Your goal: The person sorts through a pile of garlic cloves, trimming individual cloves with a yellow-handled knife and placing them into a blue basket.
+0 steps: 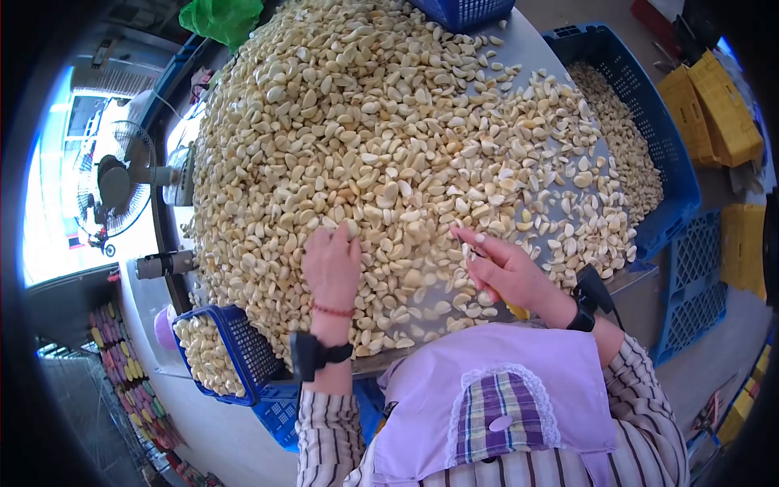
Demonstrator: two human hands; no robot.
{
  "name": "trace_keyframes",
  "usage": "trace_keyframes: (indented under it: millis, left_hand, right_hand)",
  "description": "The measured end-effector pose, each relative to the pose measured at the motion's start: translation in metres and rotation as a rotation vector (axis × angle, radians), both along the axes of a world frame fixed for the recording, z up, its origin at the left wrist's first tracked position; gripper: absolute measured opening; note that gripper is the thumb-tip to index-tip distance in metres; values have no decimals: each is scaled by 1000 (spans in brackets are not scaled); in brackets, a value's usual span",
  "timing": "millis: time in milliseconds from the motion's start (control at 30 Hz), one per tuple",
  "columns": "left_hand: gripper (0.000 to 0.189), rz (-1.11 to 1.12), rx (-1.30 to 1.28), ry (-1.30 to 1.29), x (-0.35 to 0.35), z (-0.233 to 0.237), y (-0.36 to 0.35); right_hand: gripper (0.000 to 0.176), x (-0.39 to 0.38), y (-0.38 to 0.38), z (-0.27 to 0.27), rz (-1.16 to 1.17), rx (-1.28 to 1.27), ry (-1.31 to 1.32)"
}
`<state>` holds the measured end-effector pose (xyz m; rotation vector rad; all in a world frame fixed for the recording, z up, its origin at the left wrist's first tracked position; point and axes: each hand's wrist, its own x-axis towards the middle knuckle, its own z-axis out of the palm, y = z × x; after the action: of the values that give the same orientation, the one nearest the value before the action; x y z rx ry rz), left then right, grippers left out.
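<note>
A big heap of peeled garlic cloves [373, 138] covers a metal table [580, 174]. My left hand [331, 266] lies flat on the near side of the heap, fingers spread over the cloves, with a red bracelet and a black wrist device. My right hand [507, 272] rests on the cloves to the right; its fingers pinch a single clove [469, 241] at the tips, and something yellow shows under the palm. A lilac apron and striped sleeves fill the bottom of the view.
A blue crate [673, 162] at the table's right holds more cloves. A smaller blue basket [235, 345] with cloves hangs at the near left edge. Another blue basket [462, 12] stands at the far side. Yellow crates [714, 105] are stacked at right; a fan [122, 183] stands left.
</note>
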<state>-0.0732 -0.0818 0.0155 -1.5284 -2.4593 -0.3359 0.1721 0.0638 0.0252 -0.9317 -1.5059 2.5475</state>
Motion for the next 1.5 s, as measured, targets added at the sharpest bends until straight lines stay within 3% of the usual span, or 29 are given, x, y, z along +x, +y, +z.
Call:
trace_keyframes:
  millis: [67,200,300,367,467,500,567,600,633,700,733,800,833,900,933,967,1033,1067,1267,1500]
  left_hand:
    - [17,119,-189,-37,0,-16,10]
    - [14,48,-19,-273,-2,-9,4]
    - [11,379,196,-1321,17,10,-1]
    - [10,358,203,-1391,36,21,3]
    - [9,29,174,-2070,48,16,-3]
    - [9,26,178,-2072,51,16,0]
    - [17,-255,429,-2387,54,18,11]
    - [30,-247,551,-2273,52,12,16]
    - [30,-246,553,-2275,45,7,25]
    - [36,194,299,-1307,24,-3,50]
    - [36,197,303,-1305,18,-7,61]
    - [36,218,-127,-448,12,-17,81]
    - [36,209,-123,-444,9,-22,82]
    - [30,230,-118,-777,4,-29,84]
    - [28,146,54,-896,6,-31,82]
    - [28,137,43,-901,9,-31,77]
    - [26,139,110,-1500,18,-9,68]
    - [24,175,143,-1658,29,2,67]
    - [24,191,195,-1612,72,21,48]
    - [23,103,267,-1374,101,37,38]
  right_hand:
    - [47,5,-1,0,8,38,-15]
    - [49,5,4,3,7,54,-11]
    - [52,-3,-1,4,50,154,11]
    - [54,-6,-3,4,86,263,66]
    - [57,-7,-4,2,240,382,75]
    - [58,-7,-6,0,176,342,111]
    - [58,-5,-3,2,111,305,145]
    - [57,-3,2,7,71,193,67]
    - [57,-1,4,10,33,80,-10]
    - [53,0,2,3,-44,-2,60]
    - [52,0,2,4,-43,4,36]
    - [51,-1,3,5,-47,18,18]
    - [50,1,3,4,-28,68,26]
    - [50,5,7,5,-36,118,27]
    - [50,7,9,6,-58,96,16]
    - [51,8,10,6,-75,72,6]
    - [51,8,11,4,-103,57,-2]
    - [52,6,11,4,-89,81,1]
    - [62,0,7,4,50,426,21]
    - [65,-3,8,10,126,488,55]
